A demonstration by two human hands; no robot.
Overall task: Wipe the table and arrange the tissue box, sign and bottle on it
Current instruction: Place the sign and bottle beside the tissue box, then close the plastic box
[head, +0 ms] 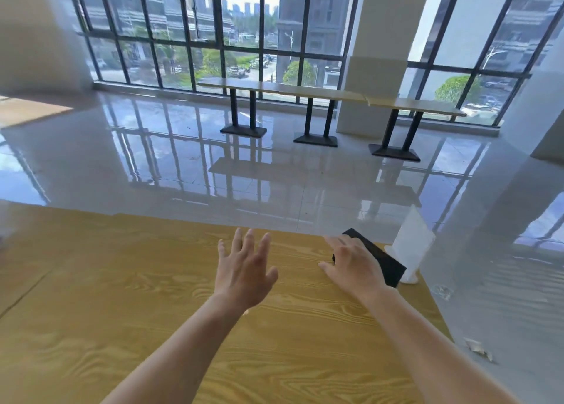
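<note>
Laying spread fingers (337,242) on the black tissue box (389,264) at the far right corner of the counter (152,281), the right hand (351,266) should be sliding it gently, sparing the clear sign (412,242) just beside, while the left hand (244,269) is hovering open.

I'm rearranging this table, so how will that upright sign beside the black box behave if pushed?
The sign stands tall and thin on a small base, so a high push would probably tip it. It looks like stiff, light plastic, likely sliding on the smooth table, whose edge is close.
</note>
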